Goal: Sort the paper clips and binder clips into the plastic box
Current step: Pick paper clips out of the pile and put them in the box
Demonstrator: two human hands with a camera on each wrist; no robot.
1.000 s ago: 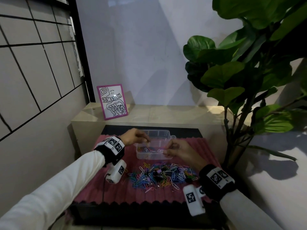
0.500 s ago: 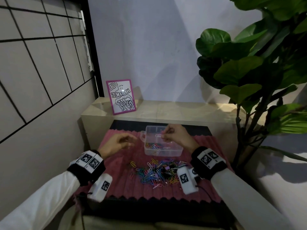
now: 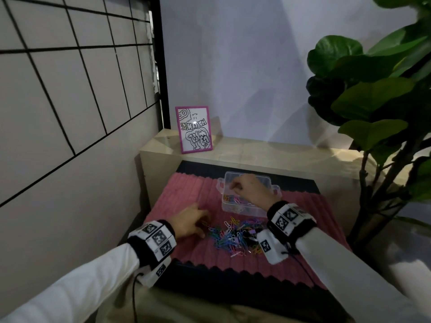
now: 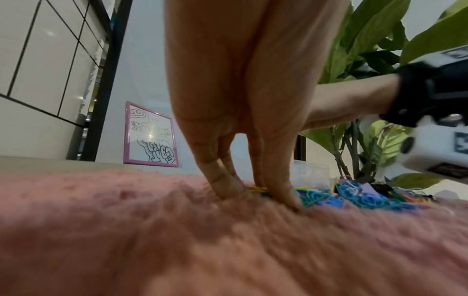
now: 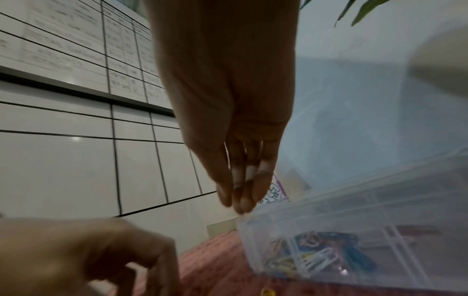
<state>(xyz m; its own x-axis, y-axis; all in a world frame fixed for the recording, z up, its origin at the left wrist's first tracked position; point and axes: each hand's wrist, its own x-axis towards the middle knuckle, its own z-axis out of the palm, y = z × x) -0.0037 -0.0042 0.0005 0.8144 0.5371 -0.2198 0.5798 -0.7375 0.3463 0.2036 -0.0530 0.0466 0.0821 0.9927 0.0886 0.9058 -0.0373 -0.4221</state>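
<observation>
A clear plastic box (image 3: 233, 209) stands at the back of the pink mat and holds several coloured paper clips (image 3: 236, 200). A loose pile of coloured paper clips and binder clips (image 3: 235, 236) lies in front of it. My left hand (image 3: 205, 223) is down at the pile's left edge. In the left wrist view its thumb and fingers (image 4: 222, 186) pinch a yellow paper clip (image 4: 256, 188) against the mat. My right hand (image 3: 233, 185) hovers over the box's left part. In the right wrist view its fingertips (image 5: 244, 202) are bunched together above the box (image 5: 354, 230), and no clip shows between them.
The pink ribbed mat (image 3: 186, 190) covers a low black surface. Behind it is a beige ledge (image 3: 268, 152) with a pink-framed drawing (image 3: 194, 129). A large leafy plant (image 3: 373, 101) stands close on the right, and a tiled wall (image 3: 70, 113) runs along the left.
My left hand left the box, swung left and came down onto the pile's left edge. My right hand rose from the box's front to above its left part.
</observation>
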